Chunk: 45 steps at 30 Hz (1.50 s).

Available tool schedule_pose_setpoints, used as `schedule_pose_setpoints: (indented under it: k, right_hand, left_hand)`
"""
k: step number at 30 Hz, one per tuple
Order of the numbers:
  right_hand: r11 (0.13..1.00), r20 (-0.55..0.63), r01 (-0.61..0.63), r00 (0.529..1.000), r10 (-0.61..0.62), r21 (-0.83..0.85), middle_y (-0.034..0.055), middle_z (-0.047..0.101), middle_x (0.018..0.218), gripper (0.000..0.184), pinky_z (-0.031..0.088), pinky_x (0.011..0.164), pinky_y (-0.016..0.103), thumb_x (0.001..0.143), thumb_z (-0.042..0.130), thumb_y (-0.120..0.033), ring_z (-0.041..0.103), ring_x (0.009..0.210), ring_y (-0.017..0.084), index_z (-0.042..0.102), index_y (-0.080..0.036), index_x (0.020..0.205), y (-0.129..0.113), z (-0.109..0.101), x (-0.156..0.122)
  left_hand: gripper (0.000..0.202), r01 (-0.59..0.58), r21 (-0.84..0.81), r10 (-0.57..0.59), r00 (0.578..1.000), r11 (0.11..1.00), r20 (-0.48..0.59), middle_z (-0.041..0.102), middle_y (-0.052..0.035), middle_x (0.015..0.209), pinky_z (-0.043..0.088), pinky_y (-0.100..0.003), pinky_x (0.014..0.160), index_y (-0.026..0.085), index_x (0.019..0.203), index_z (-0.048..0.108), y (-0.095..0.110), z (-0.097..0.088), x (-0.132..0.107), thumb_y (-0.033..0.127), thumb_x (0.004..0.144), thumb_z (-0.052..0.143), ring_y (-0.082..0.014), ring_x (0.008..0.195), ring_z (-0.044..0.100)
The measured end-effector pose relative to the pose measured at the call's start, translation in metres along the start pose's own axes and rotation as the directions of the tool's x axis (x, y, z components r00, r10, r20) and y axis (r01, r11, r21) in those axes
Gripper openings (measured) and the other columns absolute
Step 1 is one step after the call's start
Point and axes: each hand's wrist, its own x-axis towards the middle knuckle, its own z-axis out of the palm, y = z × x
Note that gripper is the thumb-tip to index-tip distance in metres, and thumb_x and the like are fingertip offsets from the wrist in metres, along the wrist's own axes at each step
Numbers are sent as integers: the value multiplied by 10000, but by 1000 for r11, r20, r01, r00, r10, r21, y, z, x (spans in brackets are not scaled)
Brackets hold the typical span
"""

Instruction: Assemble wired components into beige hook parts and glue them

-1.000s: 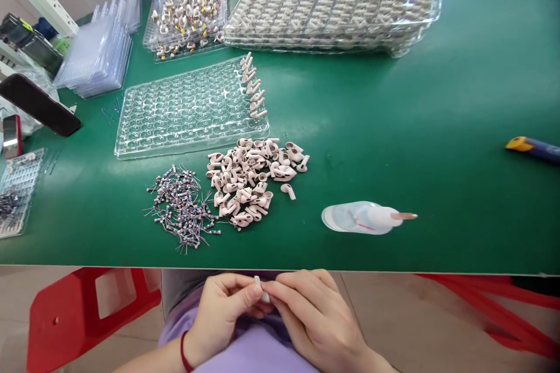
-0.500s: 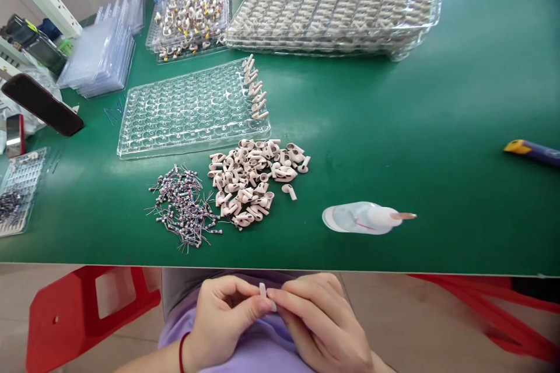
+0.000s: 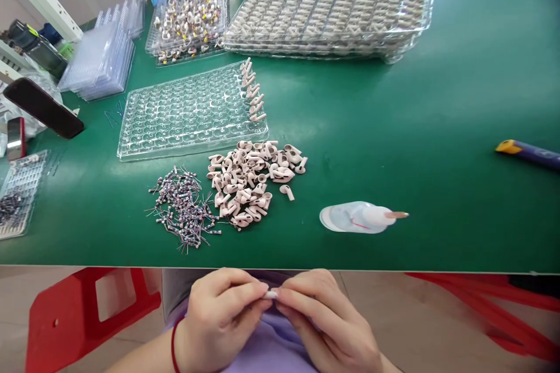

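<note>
In front of my lap, just below the table edge, my left hand (image 3: 227, 315) and my right hand (image 3: 324, 317) meet fingertip to fingertip. Both pinch one small white earbud shell (image 3: 271, 295), mostly covered by the fingers. On the table beyond lies a heap of pale earbud shells (image 3: 245, 180), with one loose shell (image 3: 287, 192) at its right. Left of that heap is a pile of tiny wired parts (image 3: 184, 207). A clear dimpled tray (image 3: 184, 111) holds several shells along its right side.
A squeeze bottle (image 3: 356, 217) lies on its side near the front edge. Filled clear trays (image 3: 332, 11) stand at the back, beside a tray of wired white parts (image 3: 188, 20). Stacked empty trays (image 3: 98, 58), a phone (image 3: 41, 106) and a blue-yellow tool (image 3: 527, 153) flank the table.
The shell between my fingers has turned from upright to lying sideways. My left hand has rolled over, its fingers now closed nearer my right fingertips. The table view shifted slightly.
</note>
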Motion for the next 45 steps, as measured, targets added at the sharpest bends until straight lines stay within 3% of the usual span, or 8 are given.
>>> schedule_pose_setpoints:
  k: [6, 24, 26, 28, 32, 34, 37, 45]
  right_hand:
    - [1000, 7, 1, 1000, -1, 27, 50, 676, 761, 254, 510, 587, 299, 848, 552, 0, 611, 665, 152, 648, -166, 1015, -1, 0, 2]
    - [1000, -11, 13, 1000, -13, 18, 42, 678, 739, 243, 502, 571, 296, 854, 559, -4, 607, 638, 149, 658, -176, 995, -2, -2, 7]
    - [1000, -17, 15, 1000, -15, 16, 44, 677, 745, 237, 505, 579, 297, 851, 564, -5, 607, 651, 151, 662, -170, 989, -1, -2, 6]
    - [1000, -39, 9, 999, -9, 4, 42, 672, 750, 241, 511, 590, 296, 846, 568, -1, 606, 664, 151, 668, -168, 987, 2, -2, 4]
    - [1000, -77, -16, 997, 13, -27, 48, 671, 773, 228, 532, 615, 281, 844, 590, -15, 613, 700, 153, 685, -169, 982, 6, -2, 2]
    - [999, -93, -24, 995, 22, -22, 54, 678, 795, 214, 541, 619, 277, 854, 596, -38, 621, 710, 156, 680, -173, 997, 7, -2, 3]
    - [999, -89, -40, 995, 39, -10, 59, 682, 827, 208, 554, 625, 282, 875, 586, -71, 632, 731, 163, 661, -186, 1031, 6, 0, 6]
    - [999, -77, -25, 997, 22, -32, 33, 639, 767, 137, 518, 598, 267, 873, 581, -84, 592, 673, 145, 635, -194, 934, 1, 7, 23]
  left_hand:
    - [313, -247, 177, 240, 969, 953, 63, 754, -110, 853, 589, -254, 713, 160, 1132, 690, 3, -10, 3, 63, 843, 621, -190, 749, 717]
    - [369, -331, 178, 332, 943, 927, 23, 766, -109, 860, 586, -272, 731, 170, 1170, 681, 5, -13, 7, 34, 834, 615, -202, 770, 724]
    - [324, -212, 104, 215, 976, 972, -20, 772, -98, 863, 580, -262, 731, 201, 1089, 727, 6, -10, 7, 53, 807, 667, -199, 767, 726]
    - [174, 84, -91, -89, 994, 992, -56, 775, -82, 819, 573, -242, 685, 210, 943, 764, 5, -5, 9, 125, 801, 712, -182, 716, 720]
    - [213, 611, -592, -651, 737, 526, 183, 765, -85, 720, 523, -203, 507, 164, 797, 746, 1, 6, 13, 366, 747, 789, -168, 613, 696]
    - [305, 641, -697, -683, 667, 323, 297, 759, -85, 703, 496, -183, 468, 145, 790, 737, -2, 10, 14, 417, 688, 828, -160, 598, 690]
    - [331, 634, -745, -683, 639, 207, 353, 738, -61, 666, 469, -158, 443, 131, 776, 738, -3, 13, 16, 417, 657, 853, -132, 565, 672]
    - [387, 631, -749, -709, 622, 204, 331, 699, -28, 656, 481, -159, 434, 121, 782, 700, -2, 15, 19, 438, 633, 864, -126, 572, 663]
